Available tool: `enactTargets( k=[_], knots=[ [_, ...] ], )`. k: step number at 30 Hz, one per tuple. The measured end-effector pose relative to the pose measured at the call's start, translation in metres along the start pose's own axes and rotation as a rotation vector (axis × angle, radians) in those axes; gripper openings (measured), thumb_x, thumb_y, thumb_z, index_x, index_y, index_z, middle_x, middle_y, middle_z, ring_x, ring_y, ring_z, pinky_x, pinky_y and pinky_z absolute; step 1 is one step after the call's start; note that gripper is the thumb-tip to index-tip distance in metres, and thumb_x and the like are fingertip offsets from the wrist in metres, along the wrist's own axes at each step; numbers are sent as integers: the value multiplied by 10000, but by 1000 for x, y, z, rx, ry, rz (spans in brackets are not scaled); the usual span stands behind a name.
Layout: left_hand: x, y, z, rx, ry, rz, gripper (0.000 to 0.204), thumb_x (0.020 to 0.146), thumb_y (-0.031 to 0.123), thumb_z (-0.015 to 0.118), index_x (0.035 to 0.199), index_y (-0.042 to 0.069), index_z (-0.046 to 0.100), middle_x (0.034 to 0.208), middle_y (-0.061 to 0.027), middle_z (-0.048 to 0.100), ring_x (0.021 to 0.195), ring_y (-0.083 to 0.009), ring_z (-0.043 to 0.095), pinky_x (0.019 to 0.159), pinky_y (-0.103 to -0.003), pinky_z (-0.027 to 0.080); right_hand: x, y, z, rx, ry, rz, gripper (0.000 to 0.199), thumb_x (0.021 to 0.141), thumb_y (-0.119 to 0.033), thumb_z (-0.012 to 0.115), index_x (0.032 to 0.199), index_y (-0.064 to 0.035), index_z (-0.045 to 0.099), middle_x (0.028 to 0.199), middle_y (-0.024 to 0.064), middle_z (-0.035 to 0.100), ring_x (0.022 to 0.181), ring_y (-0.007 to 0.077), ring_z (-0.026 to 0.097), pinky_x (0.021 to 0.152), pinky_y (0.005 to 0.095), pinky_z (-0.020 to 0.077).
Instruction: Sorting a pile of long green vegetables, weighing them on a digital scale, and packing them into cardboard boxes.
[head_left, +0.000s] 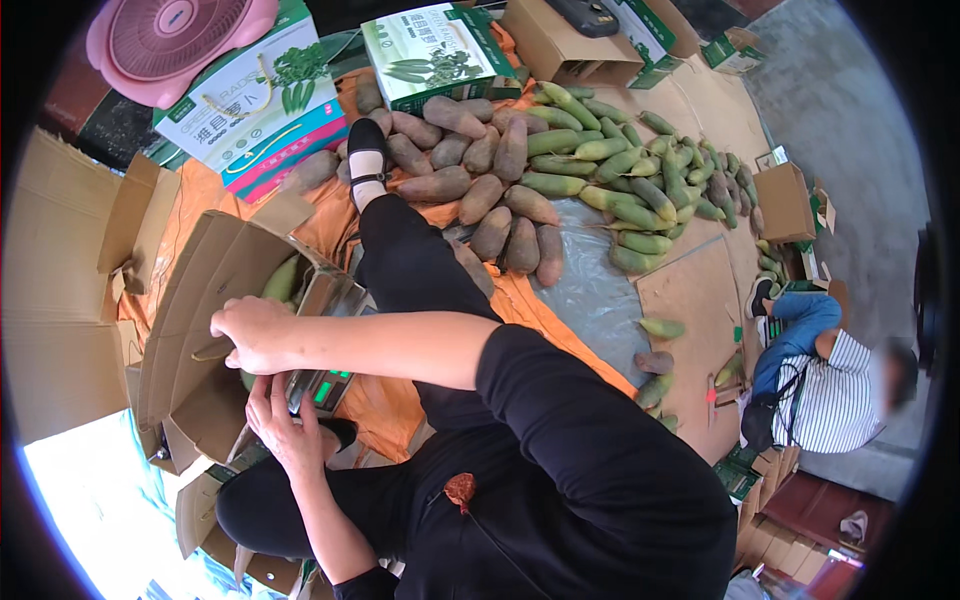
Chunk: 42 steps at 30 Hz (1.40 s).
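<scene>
My right hand (255, 332) reaches across to the left, over an opened cardboard box (185, 310). Its fingers are curled closed, and whatever they grip is hidden. A thin pale tip (210, 351), perhaps a radish end, shows just below it. Inside the box lie green radishes (282, 279), partly covered by my hand and the flaps. Below it, my left hand (286, 425) has its fingers stretched out at the box's near edge, beside a scale with a lit green display (323, 391). The scale is partly hidden by my right forearm.
Reddish-brown radishes (480, 150) and green radishes (600, 160) are heaped ahead on orange and grey sheeting. Printed cartons (437, 55) and a pink fan (175, 40) stand at the back. At the right sits a person in a striped shirt (828, 395). My outstretched leg (415, 255) crosses the middle.
</scene>
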<state>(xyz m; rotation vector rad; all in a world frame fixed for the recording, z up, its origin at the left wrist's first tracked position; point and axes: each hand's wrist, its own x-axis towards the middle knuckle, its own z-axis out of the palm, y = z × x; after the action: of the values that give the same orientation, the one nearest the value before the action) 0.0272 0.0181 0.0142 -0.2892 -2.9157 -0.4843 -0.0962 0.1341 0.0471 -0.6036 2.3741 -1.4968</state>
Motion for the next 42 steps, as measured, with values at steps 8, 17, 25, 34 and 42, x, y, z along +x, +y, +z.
enactTargets(
  k=[8, 17, 25, 34, 42],
  knots=[
    [4, 3, 5, 42, 32, -3, 464, 752, 102, 651, 1205, 53, 563, 1256, -129, 507, 1126, -325, 474, 985, -455, 326, -74, 40, -134, 533, 460, -84, 203, 817, -102, 670, 991, -4, 632, 890, 54, 654, 842, 107, 612, 746, 259, 497],
    [8, -5, 17, 131, 93, -76, 625, 820, 178, 611, 1383, 67, 364, 1267, -101, 527, 1194, -277, 459, 1076, -503, 193, -196, 264, -152, 71, 802, 554, 156, 757, -144, 659, 879, -48, 677, 902, 130, 667, 847, 257, 643, 775, 334, 502],
    [6, -10, 29, 258, 127, -126, 645, 827, 233, 608, 1398, 79, 352, 1245, -112, 535, 1172, -277, 465, 1050, -477, 210, -258, 359, -166, -196, 665, 970, 195, 771, -209, 616, 879, -62, 685, 932, 209, 655, 905, 340, 633, 807, 422, 491],
    [11, -7, 37, 375, 75, -136, 648, 816, 256, 623, 1382, 64, 372, 1162, -125, 542, 1094, -304, 485, 1020, -452, 255, -260, 428, -239, -625, 612, 1111, 304, 755, -123, 592, 1055, -79, 611, 1080, 167, 611, 1004, 343, 591, 859, 427, 482],
    [11, -11, 44, 407, 79, -122, 617, 843, 300, 603, 1369, 60, 387, 1157, -147, 539, 1092, -323, 477, 994, -454, 284, -236, 434, -286, -807, 460, 1090, 298, 779, -21, 548, 1075, -51, 536, 1226, 144, 495, 1056, 342, 557, 854, 437, 490]
  ],
)
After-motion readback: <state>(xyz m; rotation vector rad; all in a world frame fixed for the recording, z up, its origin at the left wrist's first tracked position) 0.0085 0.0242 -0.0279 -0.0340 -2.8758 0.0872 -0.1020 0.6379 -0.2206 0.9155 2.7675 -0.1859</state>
